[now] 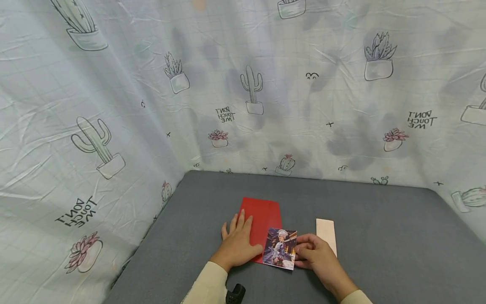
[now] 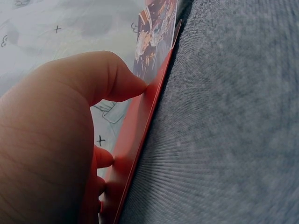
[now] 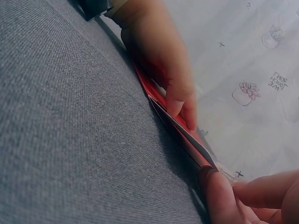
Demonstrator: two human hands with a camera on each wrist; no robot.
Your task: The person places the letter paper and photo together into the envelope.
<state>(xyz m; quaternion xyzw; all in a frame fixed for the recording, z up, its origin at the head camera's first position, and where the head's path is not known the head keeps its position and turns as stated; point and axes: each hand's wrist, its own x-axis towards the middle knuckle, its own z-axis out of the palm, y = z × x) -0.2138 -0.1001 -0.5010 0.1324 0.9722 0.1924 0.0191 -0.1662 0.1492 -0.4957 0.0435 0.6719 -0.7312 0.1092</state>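
Note:
A red paper envelope (image 1: 258,215) lies on the grey table. My left hand (image 1: 238,242) rests on its left part with fingers spread, the thumb pressing near its lower edge. A printed picture card (image 1: 280,249), showing a figure in a white hat, overlaps the envelope's lower right part. My right hand (image 1: 315,257) pinches this card at its right edge between thumb and fingers. In the left wrist view the thumb tip touches the red envelope (image 2: 135,126) beside the card (image 2: 156,37). In the right wrist view the card (image 3: 187,135) appears edge-on, tilted slightly above the red paper.
A pale, flat strip (image 1: 325,230) lies just beyond my right hand, partly hidden by it. The grey cloth-covered table (image 1: 398,253) extends to a white curtain (image 1: 288,105) printed with cacti, at the back and sides. A black device (image 1: 236,293) sits at my left wrist.

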